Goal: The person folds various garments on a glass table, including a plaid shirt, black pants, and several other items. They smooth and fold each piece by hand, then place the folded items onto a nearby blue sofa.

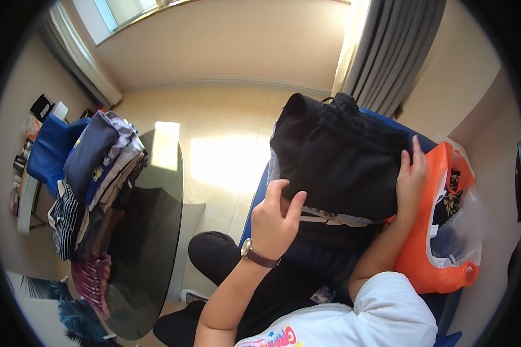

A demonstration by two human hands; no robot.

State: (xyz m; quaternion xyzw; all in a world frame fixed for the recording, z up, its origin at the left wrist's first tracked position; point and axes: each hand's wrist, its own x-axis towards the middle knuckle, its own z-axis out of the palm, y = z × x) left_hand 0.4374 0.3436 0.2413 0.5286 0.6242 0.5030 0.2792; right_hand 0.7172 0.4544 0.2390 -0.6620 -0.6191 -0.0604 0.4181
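Note:
Black folded trousers with a gathered elastic waistband (343, 165) lie on top of a pile of clothes on a blue seat (254, 208) in front of me. My left hand (275, 219), with a watch on its wrist, is at the near left corner of the trousers, thumb and fingers apart. Along their right edge rests my right hand (410, 173), its fingers spread near the waistband. Lighter garments (338, 218) show below the black cloth. Whether either hand pinches the fabric cannot be told.
An orange plastic bag (417, 264) holding clothes stands close by my right arm. To the left, a tall stack of folded clothes (93, 160) stands on a dark oval glass table (143, 243). Beyond it are a blue chair (50, 152) and a white shelf with small items (28, 204).

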